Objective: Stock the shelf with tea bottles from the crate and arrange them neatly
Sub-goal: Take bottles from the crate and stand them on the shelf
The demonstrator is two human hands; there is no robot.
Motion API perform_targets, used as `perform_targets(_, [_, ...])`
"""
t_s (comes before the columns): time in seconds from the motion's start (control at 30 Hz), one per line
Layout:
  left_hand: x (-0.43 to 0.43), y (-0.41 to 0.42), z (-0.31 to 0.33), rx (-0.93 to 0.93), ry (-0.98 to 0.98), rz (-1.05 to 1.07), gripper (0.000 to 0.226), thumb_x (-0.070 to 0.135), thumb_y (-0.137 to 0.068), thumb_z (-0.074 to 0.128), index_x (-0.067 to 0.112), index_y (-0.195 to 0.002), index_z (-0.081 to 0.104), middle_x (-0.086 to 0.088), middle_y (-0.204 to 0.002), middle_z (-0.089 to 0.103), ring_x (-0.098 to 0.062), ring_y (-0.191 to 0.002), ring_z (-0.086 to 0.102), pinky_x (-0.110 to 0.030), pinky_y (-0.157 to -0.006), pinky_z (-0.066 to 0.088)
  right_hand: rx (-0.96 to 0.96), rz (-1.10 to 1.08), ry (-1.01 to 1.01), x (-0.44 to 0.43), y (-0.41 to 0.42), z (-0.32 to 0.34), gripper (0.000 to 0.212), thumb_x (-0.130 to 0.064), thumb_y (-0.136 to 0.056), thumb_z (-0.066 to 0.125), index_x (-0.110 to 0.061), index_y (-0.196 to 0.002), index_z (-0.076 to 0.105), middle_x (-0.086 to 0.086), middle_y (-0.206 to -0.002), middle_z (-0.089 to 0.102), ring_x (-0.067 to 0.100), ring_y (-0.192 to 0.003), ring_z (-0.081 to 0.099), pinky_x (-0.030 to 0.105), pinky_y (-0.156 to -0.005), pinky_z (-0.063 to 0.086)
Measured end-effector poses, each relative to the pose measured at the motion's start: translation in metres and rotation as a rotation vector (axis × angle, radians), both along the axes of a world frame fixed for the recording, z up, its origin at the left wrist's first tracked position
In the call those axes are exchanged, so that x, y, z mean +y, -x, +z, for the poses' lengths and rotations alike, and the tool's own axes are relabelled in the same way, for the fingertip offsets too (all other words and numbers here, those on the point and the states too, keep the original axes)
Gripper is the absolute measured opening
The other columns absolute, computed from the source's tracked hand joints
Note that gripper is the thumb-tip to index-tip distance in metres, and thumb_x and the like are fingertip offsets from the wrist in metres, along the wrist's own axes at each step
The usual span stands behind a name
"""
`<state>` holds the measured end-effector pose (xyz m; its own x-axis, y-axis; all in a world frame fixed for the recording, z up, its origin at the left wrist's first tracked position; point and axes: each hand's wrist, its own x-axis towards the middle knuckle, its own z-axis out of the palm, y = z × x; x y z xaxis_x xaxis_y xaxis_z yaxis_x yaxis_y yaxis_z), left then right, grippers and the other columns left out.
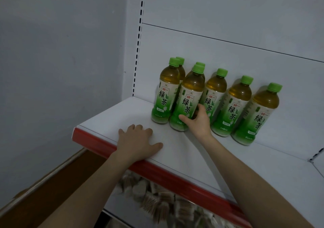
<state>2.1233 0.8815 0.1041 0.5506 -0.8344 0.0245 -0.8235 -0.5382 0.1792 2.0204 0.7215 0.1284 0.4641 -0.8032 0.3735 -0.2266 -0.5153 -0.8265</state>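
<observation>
Several green-capped tea bottles with green and white labels stand on the white shelf [112, 115] against its back panel. My right hand [198, 120] grips the lower body of the second front bottle [188, 98], thumb across the label. The leftmost front bottle [165, 94] stands beside it, with two more bottles partly hidden behind this pair. Three bottles [236, 108] line up to the right. My left hand [138, 141] lies flat on the shelf near its red front edge, fingers spread, holding nothing. The crate is out of view.
The shelf's red front strip [94, 143] runs diagonally across the view. A lower shelf holds several small packaged goods [157, 199]. A slotted upright [138, 40] and a grey wall stand to the left. Brown flooring [52, 184] shows at the lower left.
</observation>
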Motion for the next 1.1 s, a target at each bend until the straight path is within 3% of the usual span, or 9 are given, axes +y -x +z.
perform_targets(0.23, [0.000,0.000,0.000,0.002,0.000,-0.008,0.065,0.065,-0.083,0.036,0.024,-0.133,0.042,-0.008,-0.140,0.039,-0.028,-0.130,0.032,-0.053,-0.106,0.021,0.104,-0.023,-0.015,0.002,0.001,0.003,0.058,-0.012,-0.078,0.071,-0.003,-0.127,0.041,0.012,-0.131,0.055,0.025,-0.120,0.052,0.026,-0.090,0.041])
perform_targets(0.43, [0.000,0.001,0.002,-0.013,0.025,0.014,0.057,0.058,-0.088,0.033,0.020,-0.128,0.048,-0.009,-0.132,0.048,-0.028,-0.124,0.041,-0.050,-0.104,0.026,0.448,0.002,0.039,0.010,0.024,-0.001,0.049,-0.032,-0.087,0.059,-0.006,-0.127,0.048,0.010,-0.134,0.054,0.026,-0.122,0.050,0.032,-0.097,0.040])
perform_targets(0.53, [0.009,0.010,0.007,-0.126,0.141,-0.001,0.051,0.052,-0.091,0.035,0.017,-0.125,0.051,-0.009,-0.127,0.054,-0.029,-0.118,0.047,-0.046,-0.105,0.028,0.530,0.028,0.157,0.019,0.040,0.007,0.050,-0.035,-0.088,0.056,-0.005,-0.127,0.050,0.012,-0.134,0.054,0.028,-0.122,0.050,0.034,-0.097,0.040])
perform_targets(0.67, [0.039,0.032,0.018,-0.240,0.261,0.018,0.051,0.051,-0.091,0.037,0.017,-0.125,0.052,-0.007,-0.126,0.057,-0.027,-0.118,0.049,-0.043,-0.105,0.027,0.548,0.085,0.257,0.034,0.053,0.026,0.050,-0.037,-0.087,0.056,-0.005,-0.126,0.050,0.014,-0.126,0.058,0.028,-0.112,0.055,0.037,-0.092,0.045])
perform_targets(0.8, [0.080,0.061,0.019,-0.298,0.270,0.103,0.053,0.056,-0.088,0.035,0.017,-0.118,0.057,-0.006,-0.117,0.062,-0.026,-0.113,0.053,-0.041,-0.099,0.034,0.535,0.213,0.339,0.059,0.057,0.037,0.054,-0.038,-0.089,0.055,-0.007,-0.133,0.044,0.010,-0.135,0.051,0.025,-0.121,0.048,0.034,-0.096,0.040])
perform_targets(0.93, [0.123,0.090,0.008,-0.282,0.230,0.235,0.070,0.063,-0.076,0.018,0.020,-0.110,0.061,-0.007,-0.108,0.066,-0.030,-0.103,0.059,-0.041,-0.090,0.040,0.531,0.401,0.395,0.091,0.054,0.031,0.056,-0.038,-0.088,0.054,-0.008,-0.134,0.043,0.010,-0.139,0.047,0.025,-0.127,0.044,0.033,-0.101,0.035])
perform_targets(1.03, [0.163,0.110,-0.001,-0.278,0.153,0.373,0.052,0.057,-0.088,0.032,0.023,-0.122,0.053,-0.004,-0.117,0.061,-0.026,-0.110,0.054,-0.038,-0.094,0.037,0.513,0.555,0.426,0.125,0.049,0.020,0.056,-0.039,-0.089,0.052,-0.011,-0.136,0.040,0.006,-0.143,0.043,0.021,-0.132,0.038,0.029,-0.105,0.029])
perform_targets(1.1, [0.196,0.125,-0.007,-0.279,0.124,0.461,0.050,0.055,-0.089,0.036,0.021,-0.124,0.051,-0.004,-0.119,0.060,-0.026,-0.112,0.053,-0.036,-0.094,0.037,0.493,0.656,0.435,0.154,0.045,0.013,0.052,-0.038,-0.089,0.052,-0.012,-0.134,0.043,0.006,-0.139,0.047,0.023,-0.128,0.043,0.028,-0.100,0.033])
